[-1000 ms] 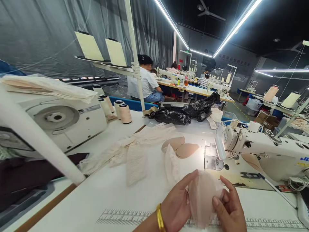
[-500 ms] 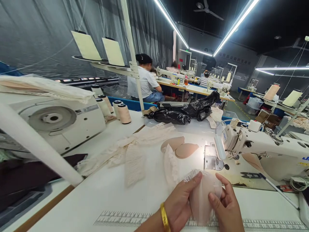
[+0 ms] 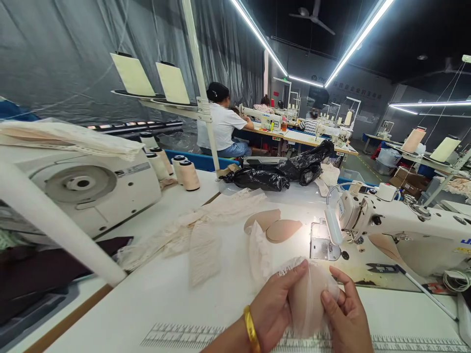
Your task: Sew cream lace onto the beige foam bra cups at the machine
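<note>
Between my two hands is a pale beige bra cup (image 3: pixel 308 306) with a lace edge, its seam facing me. My left hand (image 3: pixel 274 306), a gold bangle at its wrist, grips the cup's left side with the thumb on top by the lace. My right hand (image 3: pixel 348 311) pinches its right edge between thumb and fingers. Just beyond stands the lit needle plate of a sewing machine (image 3: pixel 371 211). A lace-trimmed cup piece (image 3: pixel 258 252) and two beige foam pads (image 3: pixel 284 230) lie to the left of the plate.
Strips of cream lace (image 3: pixel 206 250) spread over the left of the table. Black plastic bags (image 3: pixel 261 177) and thread cones (image 3: pixel 189 175) sit at the back. Thread snips (image 3: pixel 382 267) lie under the machine arm. A printed ruler (image 3: pixel 184 336) runs along the front. A co-worker (image 3: pixel 221 122) sits beyond.
Both hands hold the cup in nearly the same place; the cup has tilted slightly and its seam shows more clearly. The co-worker beyond has raised a forearm toward the table.
</note>
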A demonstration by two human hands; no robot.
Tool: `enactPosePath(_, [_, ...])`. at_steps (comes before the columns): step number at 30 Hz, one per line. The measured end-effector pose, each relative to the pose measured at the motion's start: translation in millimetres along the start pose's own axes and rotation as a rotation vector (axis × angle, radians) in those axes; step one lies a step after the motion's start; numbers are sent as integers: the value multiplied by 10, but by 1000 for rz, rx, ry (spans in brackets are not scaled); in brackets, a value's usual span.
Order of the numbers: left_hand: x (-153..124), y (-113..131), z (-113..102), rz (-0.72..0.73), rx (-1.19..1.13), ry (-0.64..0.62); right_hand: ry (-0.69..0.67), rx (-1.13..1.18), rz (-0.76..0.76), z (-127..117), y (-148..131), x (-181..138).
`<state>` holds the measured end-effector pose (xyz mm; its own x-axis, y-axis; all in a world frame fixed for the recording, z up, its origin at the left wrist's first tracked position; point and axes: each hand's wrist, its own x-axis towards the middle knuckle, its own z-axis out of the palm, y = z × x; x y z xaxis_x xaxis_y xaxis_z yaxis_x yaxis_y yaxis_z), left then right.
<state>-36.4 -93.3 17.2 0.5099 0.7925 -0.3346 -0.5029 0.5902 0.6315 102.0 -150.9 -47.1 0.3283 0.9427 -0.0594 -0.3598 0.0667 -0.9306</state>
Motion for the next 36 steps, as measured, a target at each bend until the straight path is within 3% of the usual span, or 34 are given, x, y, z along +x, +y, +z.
enactPosePath(6, [18,24,1,1,82,-51,6,37,5,2,40,-3])
enactPosePath(9, [-8,118,50,-26,103,-103,-97,-11,-13,-36,57,-70])
enactPosePath(12, [-110,330,122,26,279,-296,-215,-210,-50,-169,-35,-97])
enactPosePath(14, [-167,496,147,69,604,-524,-240,-444,-200,-296,-188,-16])
enactPosePath(16, [-143,617,146,155,1062,-777,-311,-758,-513,-414,-384,164])
enactPosePath(19, [116,646,115,532,1618,-970,-555,-1258,-966,-510,-625,537])
enactPosePath(21, [383,590,87,700,1794,-972,-637,-1436,-1072,-527,-685,761])
enactPosePath(25, [794,478,15,695,1858,-971,-647,-1452,-1010,-565,-654,949])
enactPosePath(36, [868,438,-92,745,1802,-927,-583,-1424,-899,-658,-662,955])
